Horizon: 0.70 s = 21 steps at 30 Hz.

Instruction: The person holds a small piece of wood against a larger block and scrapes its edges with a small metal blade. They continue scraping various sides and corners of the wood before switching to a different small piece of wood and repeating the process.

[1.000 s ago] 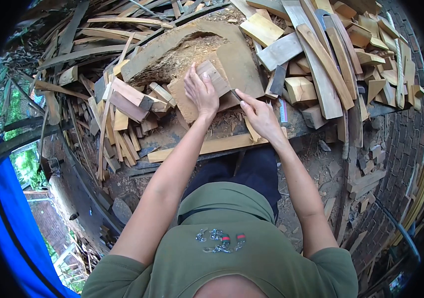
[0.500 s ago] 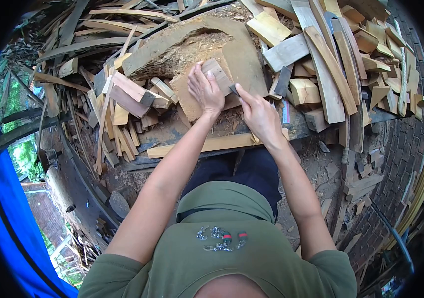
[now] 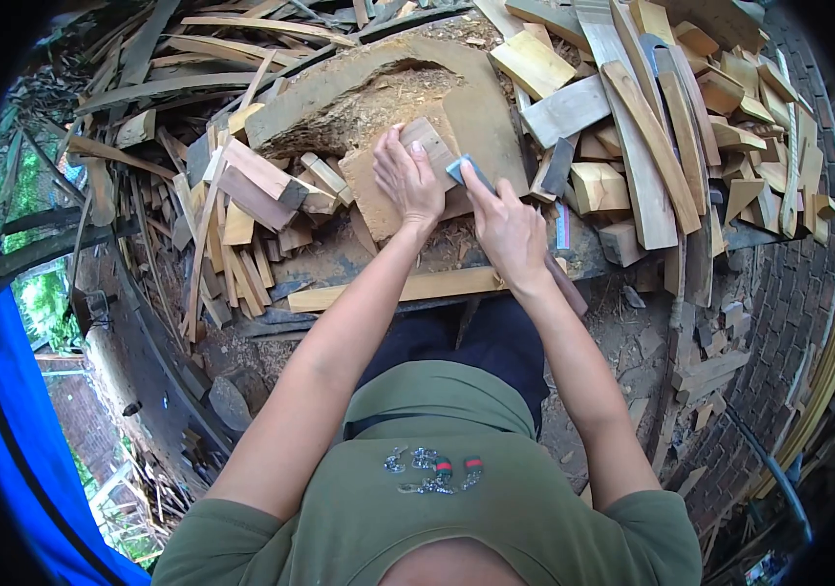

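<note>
My left hand is pressed against a small wooden block, fingers curled over its left side. The block is propped tilted on a worn chopping block. My right hand grips a knife with a short, broad blade. Its index finger lies along the back of the blade, and the dark wooden handle sticks out below the wrist. The blade's tip end is right at the block's right side, and its flat face catches the light.
A long light strip of wood lies along the bench's near edge. Stacked offcuts crowd the right, and more cut pieces lie left. A small ruler rests right of my right hand. Curved slats are heaped at the back left.
The knife has turned in my right hand, so its flat blade face now shows bright instead of dark and narrow. My left hand and the wooden block stay nearly in place.
</note>
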Tool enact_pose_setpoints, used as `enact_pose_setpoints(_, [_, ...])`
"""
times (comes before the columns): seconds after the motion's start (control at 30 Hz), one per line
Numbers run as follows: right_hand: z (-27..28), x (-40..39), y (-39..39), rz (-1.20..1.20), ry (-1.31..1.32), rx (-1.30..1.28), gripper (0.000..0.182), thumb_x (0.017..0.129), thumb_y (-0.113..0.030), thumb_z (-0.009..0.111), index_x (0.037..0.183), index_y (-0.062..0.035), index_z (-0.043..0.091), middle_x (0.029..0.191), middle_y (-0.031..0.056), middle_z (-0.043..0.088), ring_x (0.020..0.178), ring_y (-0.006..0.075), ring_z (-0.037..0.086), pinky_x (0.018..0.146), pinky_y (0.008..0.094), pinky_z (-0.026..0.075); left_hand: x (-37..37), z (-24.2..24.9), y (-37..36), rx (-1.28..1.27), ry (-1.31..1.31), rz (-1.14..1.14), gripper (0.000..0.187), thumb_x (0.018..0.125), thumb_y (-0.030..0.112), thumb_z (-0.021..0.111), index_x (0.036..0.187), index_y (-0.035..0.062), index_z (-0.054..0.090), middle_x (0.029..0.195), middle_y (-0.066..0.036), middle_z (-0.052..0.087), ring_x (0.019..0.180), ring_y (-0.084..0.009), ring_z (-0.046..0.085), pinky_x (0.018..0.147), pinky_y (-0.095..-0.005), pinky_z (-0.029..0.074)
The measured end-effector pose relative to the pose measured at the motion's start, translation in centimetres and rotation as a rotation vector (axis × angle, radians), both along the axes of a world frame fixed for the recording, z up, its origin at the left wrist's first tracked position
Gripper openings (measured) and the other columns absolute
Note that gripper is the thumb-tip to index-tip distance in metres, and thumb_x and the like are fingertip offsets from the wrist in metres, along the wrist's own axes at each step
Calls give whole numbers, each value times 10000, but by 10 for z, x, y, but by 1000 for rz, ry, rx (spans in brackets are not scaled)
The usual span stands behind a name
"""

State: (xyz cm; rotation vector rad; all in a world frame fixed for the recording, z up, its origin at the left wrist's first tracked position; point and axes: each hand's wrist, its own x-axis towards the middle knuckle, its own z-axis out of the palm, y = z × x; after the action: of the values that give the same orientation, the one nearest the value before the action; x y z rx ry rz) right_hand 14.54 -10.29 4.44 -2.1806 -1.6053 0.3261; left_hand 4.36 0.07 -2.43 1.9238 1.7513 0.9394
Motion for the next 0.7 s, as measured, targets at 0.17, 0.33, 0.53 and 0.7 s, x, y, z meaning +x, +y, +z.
enact_pose_setpoints(0.17, [2, -3, 10, 34, -18, -39, 432, 927, -230, 603, 1349, -309, 566, 790, 119, 565, 581, 354, 632, 537, 474, 523, 1, -2, 0, -18, -44, 8, 396, 992, 271, 414, 1355, 117, 448, 1332, -134, 453, 1241, -330, 406, 1055, -461, 270])
enact_pose_setpoints(0.33, [-2, -4, 24, 73, -64, 21, 406, 925, -217, 562, 1321, -306, 566, 826, 113, 590, 571, 332, 659, 490, 455, 531, 0, 0, 2, 5, -55, 18, 382, 989, 259, 416, 1345, 126, 460, 1330, -120, 461, 1239, -325, 412, 1047, -458, 279])
enact_pose_setpoints(0.53, [4, -3, 21, 106, -94, -82, 435, 910, -203, 572, 1337, -281, 559, 826, 126, 593, 579, 338, 661, 501, 450, 539, 1, -1, 0, -1, -79, 24, 380, 987, 263, 418, 1338, 130, 473, 1327, -111, 475, 1232, -317, 426, 1044, -455, 285])
enact_pose_setpoints(0.7, [1, 0, 30, 78, -66, -25, 414, 933, -219, 560, 1343, -271, 552, 822, 141, 597, 598, 359, 661, 531, 473, 541, 2, -1, 1, 3, -80, 38, 376, 987, 263, 415, 1330, 127, 483, 1326, -110, 476, 1228, -317, 428, 1044, -455, 285])
